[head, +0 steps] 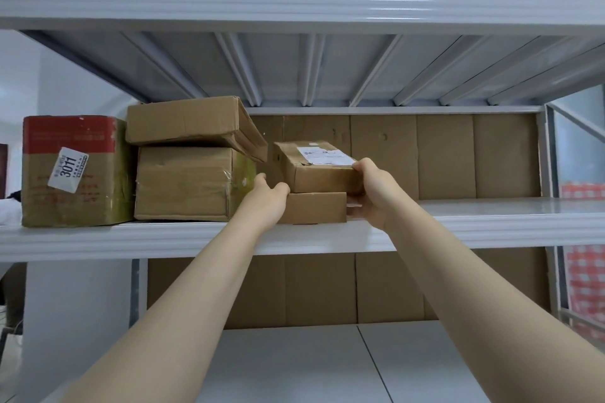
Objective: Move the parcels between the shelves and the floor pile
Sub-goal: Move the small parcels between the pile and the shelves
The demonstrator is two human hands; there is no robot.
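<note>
A small brown parcel [319,167] with a white label lies on top of a flat brown box [316,208] on the white shelf [491,216]. My right hand [373,193] grips the small parcel's right end, thumb on top and fingers underneath. Against its left end is my left hand [266,198], fingers bent round the near corner. Left of them a large taped carton [183,183] carries a tilted flat carton [193,123]. A red-topped carton [73,170] marked 3011 stands at the far left.
Cardboard sheets [442,157] line the back of the shelf. To the right of the parcels the shelf board is bare. A lower shelf [327,366] lies below, and an upper shelf [294,13] hangs close above. Red patterned packs [586,271] stand at the right.
</note>
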